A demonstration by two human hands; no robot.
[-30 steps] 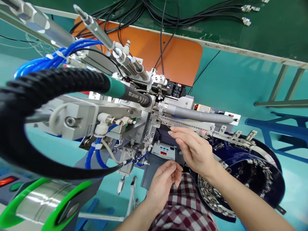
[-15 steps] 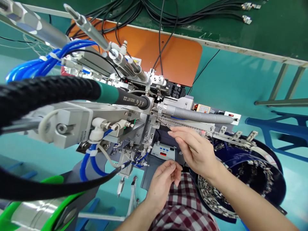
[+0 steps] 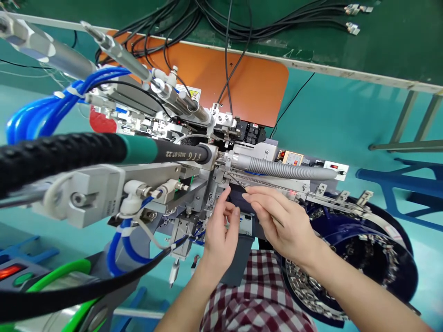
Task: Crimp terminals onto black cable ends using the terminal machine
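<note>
My right hand (image 3: 285,219) is closed in a pinch on a thin, rod-like tool (image 3: 238,180). The tool's narrow tip points up and left, at the slotted feed rail (image 3: 265,179) of the machine; its exact kind is too small to tell. To the left, my left hand (image 3: 223,230) is open, with its index finger raised near the rail's left end and its thumb apart. It appears to hold nothing. Behind its fingers a control box (image 3: 246,224) is partly hidden.
A bowl feeder (image 3: 398,272) full of small metal parts stands at the right. Grey corrugated hose (image 3: 287,168) runs above the rail. A thick black cable (image 3: 69,150) and blue air tubes (image 3: 117,244) cross the left side. Black cables (image 3: 277,27) lie on the green bench (image 3: 398,46).
My left hand has risen from beside the control box toward the rail, and its fingers have spread. My right hand stays almost in place with the thin tool. The view has shifted slightly.
</note>
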